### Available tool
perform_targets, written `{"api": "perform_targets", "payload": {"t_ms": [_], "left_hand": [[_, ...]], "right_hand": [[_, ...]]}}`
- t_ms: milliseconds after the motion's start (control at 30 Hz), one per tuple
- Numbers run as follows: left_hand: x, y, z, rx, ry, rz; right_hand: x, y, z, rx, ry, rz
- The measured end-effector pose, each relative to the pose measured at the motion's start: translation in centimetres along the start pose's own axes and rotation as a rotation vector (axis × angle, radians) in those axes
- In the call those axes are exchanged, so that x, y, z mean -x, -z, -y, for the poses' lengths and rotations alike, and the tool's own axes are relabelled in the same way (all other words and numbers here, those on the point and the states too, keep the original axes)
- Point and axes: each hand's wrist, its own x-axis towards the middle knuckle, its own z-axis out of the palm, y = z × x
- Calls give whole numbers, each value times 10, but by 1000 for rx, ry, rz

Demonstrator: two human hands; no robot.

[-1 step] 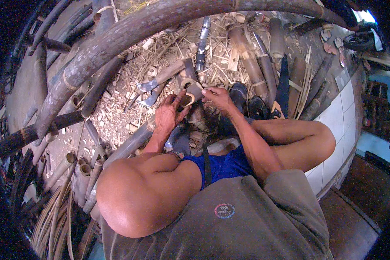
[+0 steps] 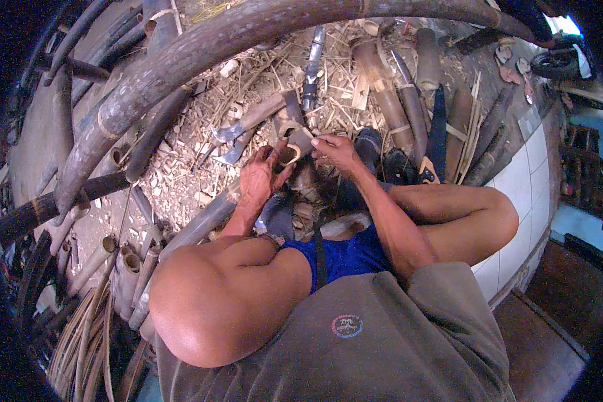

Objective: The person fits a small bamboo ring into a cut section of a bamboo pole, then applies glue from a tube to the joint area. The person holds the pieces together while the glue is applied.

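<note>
My left hand is closed around a short hollow bamboo piece, its open end facing up. My right hand grips a flat grey blade set against the rim of that piece. Both hands work just in front of my bent knees, above a dark block on the ground. A curved knife with a bamboo handle lies a little left of my left hand.
A thick curved bamboo pole arches overhead. Cut bamboo sections, a metal pipe and a handsaw lie on ground covered in shavings. A white tiled ledge runs on the right. Thin strips are bundled at lower left.
</note>
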Motion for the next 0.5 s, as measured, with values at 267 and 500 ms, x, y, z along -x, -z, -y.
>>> {"api": "perform_targets", "payload": {"t_ms": [267, 500], "left_hand": [[-24, 9, -1, 8, 88, 271], [-44, 33, 2, 569, 87, 282]], "right_hand": [[-8, 2, 2, -27, 15, -48], [9, 2, 33, -327, 17, -184]]}}
